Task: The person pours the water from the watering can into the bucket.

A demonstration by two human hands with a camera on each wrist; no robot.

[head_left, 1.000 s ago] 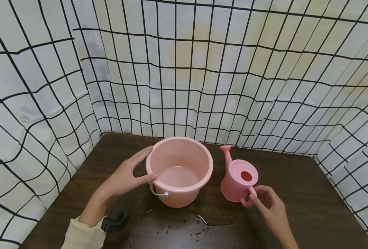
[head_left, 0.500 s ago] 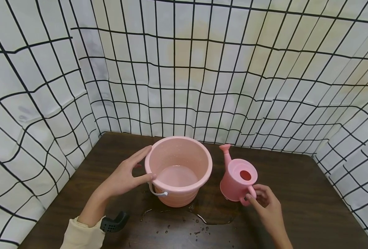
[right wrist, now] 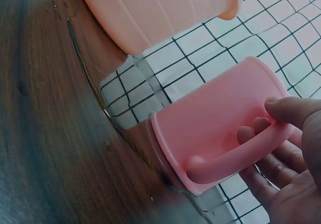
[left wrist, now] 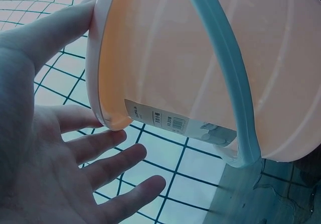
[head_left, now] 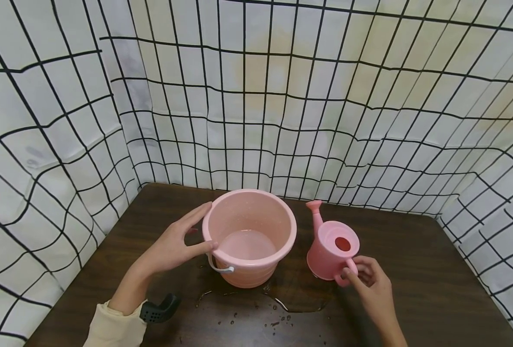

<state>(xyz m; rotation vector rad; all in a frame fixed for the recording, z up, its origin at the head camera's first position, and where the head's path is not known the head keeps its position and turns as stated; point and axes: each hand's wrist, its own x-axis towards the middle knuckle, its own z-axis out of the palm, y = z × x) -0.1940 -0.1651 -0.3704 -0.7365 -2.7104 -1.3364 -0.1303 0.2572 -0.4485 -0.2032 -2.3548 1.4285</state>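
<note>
I see smooth plastic: the bucket (head_left: 249,273) at the left hand (head_left: 172,245), the watering can (head_left: 324,257) at the right hand (head_left: 374,285). The tabletop (head_left: 230,335) between looks wood-grained.

Left hand (head_left: 171,248) spread, right hand (head_left: 375,283) curled

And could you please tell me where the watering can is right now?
In the head view, the pink watering can stands on the dark table, just right of the bucket, with its handle in the right hand.
</note>
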